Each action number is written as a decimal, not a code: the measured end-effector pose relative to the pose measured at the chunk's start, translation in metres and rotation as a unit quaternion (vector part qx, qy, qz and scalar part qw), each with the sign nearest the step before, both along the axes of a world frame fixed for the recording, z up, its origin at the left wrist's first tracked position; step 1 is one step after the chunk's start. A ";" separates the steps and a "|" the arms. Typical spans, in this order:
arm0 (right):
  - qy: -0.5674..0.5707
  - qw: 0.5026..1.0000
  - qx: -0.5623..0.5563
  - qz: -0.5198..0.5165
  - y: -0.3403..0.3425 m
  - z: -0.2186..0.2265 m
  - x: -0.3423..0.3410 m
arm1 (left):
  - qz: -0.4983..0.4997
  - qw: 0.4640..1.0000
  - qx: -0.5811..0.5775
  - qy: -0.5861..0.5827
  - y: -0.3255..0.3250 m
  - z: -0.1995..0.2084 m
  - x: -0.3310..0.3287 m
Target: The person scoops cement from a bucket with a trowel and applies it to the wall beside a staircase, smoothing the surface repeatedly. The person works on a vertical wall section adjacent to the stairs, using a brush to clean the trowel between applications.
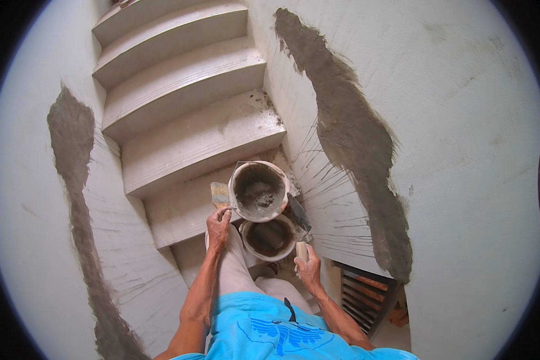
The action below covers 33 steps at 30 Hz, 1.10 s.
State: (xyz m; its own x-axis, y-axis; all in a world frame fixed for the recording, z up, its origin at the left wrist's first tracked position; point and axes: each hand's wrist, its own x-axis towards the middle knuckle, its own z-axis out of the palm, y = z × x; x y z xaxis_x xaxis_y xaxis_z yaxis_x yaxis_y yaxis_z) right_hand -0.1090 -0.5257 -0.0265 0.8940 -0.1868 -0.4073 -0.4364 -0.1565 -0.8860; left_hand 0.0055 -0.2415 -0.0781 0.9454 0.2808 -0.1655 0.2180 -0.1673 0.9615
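My left hand [218, 224] is closed on the thin wire handle at the left side of the upper bucket [234, 211]. That bucket is tilted, and wet grey mortar [260, 197] lies in its bottom. In my right hand [309, 271] is the wooden grip of a trowel [302, 251]. Its dark, mortar-smeared blade points up beside the upper bucket's right side. Below, a second bucket [292, 245] holds dark, wet-looking contents and is partly covered by the first. A wide brush [219, 194] lies just beyond my left hand, against the bucket.
Pale stairs [186, 153] climb away ahead of me between two walls. Rough grey mortar patches run along the left wall [72, 135] and the right wall [354, 129], with drips below. A dark slatted panel [366, 300] stands at lower right.
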 end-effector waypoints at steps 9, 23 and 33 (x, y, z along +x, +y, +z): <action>-0.037 0.997 0.059 0.025 0.005 0.004 0.023 | 0.009 0.999 0.022 -0.031 0.016 -0.019 -0.007; -0.012 0.999 -0.022 0.024 -0.020 -0.003 -0.001 | 0.110 0.989 -0.095 -0.022 0.017 0.002 -0.040; 0.046 0.999 0.005 0.015 -0.039 -0.040 -0.028 | -0.033 0.992 -0.003 -0.121 0.012 0.121 -0.038</action>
